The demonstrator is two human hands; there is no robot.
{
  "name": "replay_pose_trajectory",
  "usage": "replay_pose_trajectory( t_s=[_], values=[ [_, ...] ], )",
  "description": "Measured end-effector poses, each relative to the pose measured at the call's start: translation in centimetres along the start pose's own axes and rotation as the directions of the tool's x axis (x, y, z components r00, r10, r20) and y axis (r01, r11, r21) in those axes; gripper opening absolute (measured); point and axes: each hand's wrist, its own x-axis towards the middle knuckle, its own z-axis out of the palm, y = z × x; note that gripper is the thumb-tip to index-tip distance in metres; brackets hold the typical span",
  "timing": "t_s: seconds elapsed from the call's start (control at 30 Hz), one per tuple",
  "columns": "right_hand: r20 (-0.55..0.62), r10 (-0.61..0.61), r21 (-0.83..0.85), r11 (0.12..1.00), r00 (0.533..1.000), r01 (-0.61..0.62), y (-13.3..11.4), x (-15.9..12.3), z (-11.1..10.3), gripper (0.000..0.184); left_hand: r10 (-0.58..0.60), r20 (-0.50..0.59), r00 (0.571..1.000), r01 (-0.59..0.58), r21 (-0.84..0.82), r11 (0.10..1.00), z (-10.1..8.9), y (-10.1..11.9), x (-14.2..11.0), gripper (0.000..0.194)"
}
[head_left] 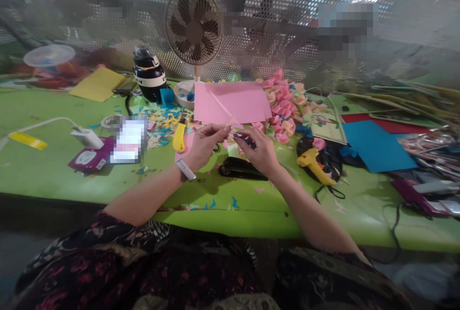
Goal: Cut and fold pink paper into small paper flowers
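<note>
My left hand, with a pale band at the wrist, pinches with thumb and fingertips over the green table. Whatever is in that pinch is too small to make out. Close by on the right, my right hand curls its fingers around a small dark-blue object, mostly hidden by the fingers. Both sets of fingertips nearly meet in front of a pink paper sheet. Below my right hand lies a black stapler-like tool. A yellow-handled tool rests left of my left hand.
Pink paper flowers are heaped behind right, near a yellow glue gun and blue paper. Paper scraps, a lit phone, a purple box and a black bottle lie left. A fan stands behind.
</note>
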Motion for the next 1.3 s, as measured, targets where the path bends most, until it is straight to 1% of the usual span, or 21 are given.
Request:
replay_pose_trajectory(
  t_s=[0.13, 0.27, 0.4, 0.5, 0.63, 0.73, 0.87, 0.93, 1.1, 1.3],
  values=[
    [-0.010, -0.032, 0.009, 0.999, 0.999, 0.032, 0.06, 0.12, -0.16, 0.016, 0.035, 0.005, 0.999, -0.035, 0.035, 0.999, -0.08, -0.03, 0.10, 0.039],
    [0.010, -0.046, 0.084, 0.995, 0.999, 0.045, 0.13, 0.37, -0.48, 0.013, 0.041, 0.027, 0.999, -0.042, 0.049, 0.998, -0.19, -0.15, 0.20, 0.038],
    [0.056, -0.018, 0.175, 0.984, 0.998, 0.008, 0.40, 0.39, -0.49, 0.013, -0.017, 0.052, 0.999, 0.015, 0.035, 0.999, -0.29, -0.24, 0.29, 0.037],
    [0.081, 0.019, 0.198, 0.979, 0.997, -0.035, 0.47, 0.36, -0.46, 0.013, -0.059, 0.057, 0.997, 0.060, 0.000, 0.998, -0.37, -0.37, 0.30, 0.037],
    [0.053, 0.058, 0.138, 0.988, 0.997, -0.065, 0.22, 0.32, -0.48, 0.014, -0.109, 0.055, 0.993, 0.110, -0.016, 0.994, -0.50, -0.54, 0.32, 0.036],
    [0.046, 0.046, 0.089, 0.995, 0.998, -0.050, 0.02, 0.26, -0.47, 0.014, -0.126, 0.028, 0.992, 0.127, -0.013, 0.992, -0.54, -0.54, 0.35, 0.036],
    [0.037, 0.024, 0.048, 0.999, 0.999, -0.026, -0.03, 0.16, -0.39, 0.015, -0.101, -0.019, 0.995, 0.101, 0.024, 0.995, -0.43, -0.29, 0.32, 0.037],
    [0.028, 0.004, 0.024, 1.000, 1.000, -0.005, 0.01, 0.12, -0.34, 0.015, -0.093, -0.026, 0.995, 0.093, 0.033, 0.995, -0.33, -0.13, 0.26, 0.038],
    [0.029, -0.022, -0.017, 1.000, 0.999, 0.022, 0.06, 0.09, -0.29, 0.017, -0.047, 0.004, 0.999, 0.047, 0.044, 0.998, -0.14, 0.03, 0.07, 0.038],
    [0.038, -0.023, -0.002, 1.000, 0.999, 0.023, 0.13, 0.15, -0.28, 0.017, -0.024, 0.013, 1.000, 0.023, 0.056, 0.998, -0.10, -0.13, 0.04, 0.035]
  ],
)
